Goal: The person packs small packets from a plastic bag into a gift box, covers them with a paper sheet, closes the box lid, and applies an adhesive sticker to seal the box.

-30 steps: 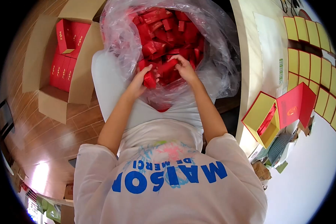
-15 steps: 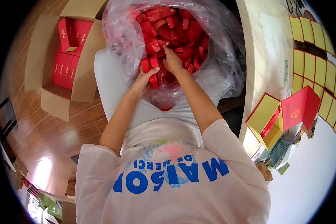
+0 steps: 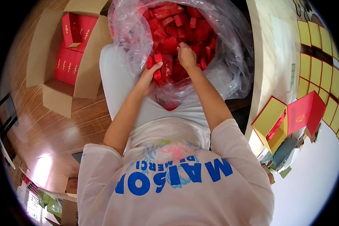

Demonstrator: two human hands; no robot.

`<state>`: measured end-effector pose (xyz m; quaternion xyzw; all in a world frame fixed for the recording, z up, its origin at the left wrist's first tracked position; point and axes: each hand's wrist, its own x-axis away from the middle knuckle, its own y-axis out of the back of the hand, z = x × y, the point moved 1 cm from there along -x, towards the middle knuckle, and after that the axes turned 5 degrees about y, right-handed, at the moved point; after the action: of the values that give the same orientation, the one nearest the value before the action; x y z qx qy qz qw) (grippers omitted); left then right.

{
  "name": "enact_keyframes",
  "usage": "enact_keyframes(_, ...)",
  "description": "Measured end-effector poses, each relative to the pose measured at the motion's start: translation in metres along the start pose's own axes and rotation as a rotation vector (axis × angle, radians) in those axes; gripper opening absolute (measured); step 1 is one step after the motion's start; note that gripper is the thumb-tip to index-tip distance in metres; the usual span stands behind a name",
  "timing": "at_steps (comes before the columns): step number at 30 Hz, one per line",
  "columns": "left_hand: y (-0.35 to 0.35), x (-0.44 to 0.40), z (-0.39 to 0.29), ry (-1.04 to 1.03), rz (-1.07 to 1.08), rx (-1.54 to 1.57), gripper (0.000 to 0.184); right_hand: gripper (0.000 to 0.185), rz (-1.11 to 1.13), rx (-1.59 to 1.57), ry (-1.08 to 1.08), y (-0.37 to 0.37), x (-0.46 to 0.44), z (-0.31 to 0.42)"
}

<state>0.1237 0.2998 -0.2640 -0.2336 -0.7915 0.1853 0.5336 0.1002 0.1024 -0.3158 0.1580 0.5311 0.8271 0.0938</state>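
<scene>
A clear plastic bag (image 3: 130, 43) stands open between my knees, filled with a heap of small red packets (image 3: 203, 32). My left hand (image 3: 147, 78) is at the bag's near left side, its thumb pressed over several small red packets (image 3: 157, 67) held together. Deeper in the bag, to the right, my right hand (image 3: 187, 56) has its fingers curled in at the edge of a shiny red packet (image 3: 168, 46). The fingertips are partly hidden, and print on the packets is too small to read.
On the floor at left, an open cardboard box (image 3: 58, 101) holds several red boxes (image 3: 68, 64) with gold lettering. At right, an open red and yellow gift box (image 3: 269, 118) rests on the pale table (image 3: 261, 49). Rows of yellow, red-edged trays (image 3: 312, 69) lie beyond.
My right hand has shifted right and its stretched fingers have curled in. My left hand keeps its packets, moving slightly right in view. The whole view has shifted a little.
</scene>
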Motion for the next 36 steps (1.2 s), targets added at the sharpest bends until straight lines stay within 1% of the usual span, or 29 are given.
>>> enact_keyframes(1, 0.002, -0.002, 0.000, 0.010, 0.032, 0.022, 0.050, 0.018, -0.004, 0.006, -0.002, 0.004, 0.001, -0.004)
enact_keyframes(2, 0.003, -0.004, 0.002, 0.009, 0.041, 0.022, 0.050, 0.014, 0.036, -0.291, -0.119, 0.009, 0.002, -0.010)
enact_keyframes(3, 0.002, -0.005, 0.003, 0.004, 0.027, 0.065, 0.044, 0.011, 0.073, -0.588, -0.235, 0.016, 0.003, -0.013)
enact_keyframes(4, 0.001, -0.007, 0.003, -0.001, 0.016, 0.106, 0.039, 0.011, 0.062, -0.581, -0.236, 0.025, 0.007, -0.016)
enact_keyframes(6, 0.001, -0.007, 0.002, 0.016, 0.056, 0.091, 0.038, 0.018, 0.109, -0.862, -0.261, 0.038, 0.023, -0.020)
enact_keyframes(7, 0.002, -0.007, 0.001, 0.034, 0.080, 0.081, 0.038, 0.018, 0.098, -0.858, -0.260, 0.043, 0.031, -0.023)
enact_keyframes(9, 0.000, -0.005, 0.001, 0.057, 0.103, 0.085, 0.041, 0.017, -0.010, -0.752, -0.063, 0.051, 0.047, -0.024)
enact_keyframes(10, -0.003, -0.001, -0.001, 0.087, 0.172, 0.042, 0.046, 0.017, -0.083, -0.580, 0.176, 0.084, 0.057, 0.000)
enact_keyframes(11, -0.006, 0.005, -0.003, 0.118, 0.238, -0.002, 0.051, 0.017, -0.093, -0.582, 0.178, 0.097, 0.067, 0.014)
enact_keyframes(12, -0.012, 0.011, -0.006, 0.114, 0.241, -0.013, 0.051, 0.018, -0.183, -0.423, 0.295, 0.104, 0.075, 0.028)
enact_keyframes(13, -0.024, 0.018, -0.008, 0.065, 0.233, -0.076, 0.053, 0.019, -0.275, -0.258, 0.408, 0.111, 0.082, 0.041)
enact_keyframes(14, -0.036, 0.024, -0.010, 0.015, 0.227, -0.141, 0.057, 0.015, -0.257, -0.205, 0.394, 0.118, 0.088, 0.051)
enact_keyframes(15, -0.047, 0.030, -0.010, 0.009, 0.235, -0.155, 0.057, 0.015, -0.274, -0.203, 0.393, 0.120, 0.092, 0.058)
enact_keyframes(17, -0.070, 0.040, -0.014, -0.040, 0.291, -0.175, 0.065, 0.016, -0.447, -0.180, 0.330, 0.127, 0.099, 0.066)
enact_keyframes(18, -0.079, 0.046, -0.019, -0.031, 0.326, -0.171, 0.073, 0.017, -0.473, -0.236, 0.249, 0.134, 0.104, 0.068)
enact_keyframes(19, -0.087, 0.048, -0.019, -0.040, 0.336, -0.192, 0.073, 0.017, -0.498, -0.236, 0.249, 0.139, 0.107, 0.068)
enact_keyframes(21, -0.104, 0.051, -0.020, -0.108, 0.380, -0.245, 0.079, 0.016, -0.689, -0.392, 0.212, 0.152, 0.114, 0.066)
enact_keyframes(23, -0.126, 0.063, -0.021, -0.125, 0.398, -0.301, 0.082, 0.017, -0.748, -0.387, 0.195, 0.179, 0.125, 0.070)
enact_keyframes(25, -0.155, 0.086, -0.025, -0.259, 0.385, -0.395, 0.080, 0.022, -0.697, -0.686, -0.078, 0.213, 0.139, 0.077)
enact_keyframes(26, -0.168, 0.096, -0.026, -0.308, 0.432, -0.429, 0.082, 0.028, -0.699, -0.637, -0.122, 0.226, 0.146, 0.072)
enact_keyframes(27, -0.184, 0.107, -0.029, -0.304, 0.463, -0.459, 0.082, 0.028, -0.604, -0.622, -0.194, 0.251, 0.159, 0.077)
enact_keyframes(29, -0.223, 0.135, -0.036, -0.504, 0.618, -0.625, 0.085, 0.032, -0.599, -0.688, -0.166, 0.292, 0.188, 0.081)
enact_keyframes(31, -0.263, 0.155, -0.034, -0.603, 0.749, -0.709, 0.088, 0.037, -0.702, -0.640, -0.036, 0.330, 0.223, 0.078)
enact_keyframes(33, -0.304, 0.169, -0.023, -0.709, 0.866, -0.832, 0.087, 0.041, -0.803, -0.588, -0.002, 0.360, 0.253, 0.066)
enact_keyframes(35, -0.346, 0.184, -0.003, -0.662, 0.998, -0.807, 0.084, 0.044, -0.913, -0.552, -0.045, 0.383, 0.278, 0.049)
enact_keyframes(36, -0.364, 0.181, 0.014, -0.697, 1.043, -0.796, 0.082, 0.046, -0.941, -0.551, -0.120, 0.391, 0.291, 0.038)
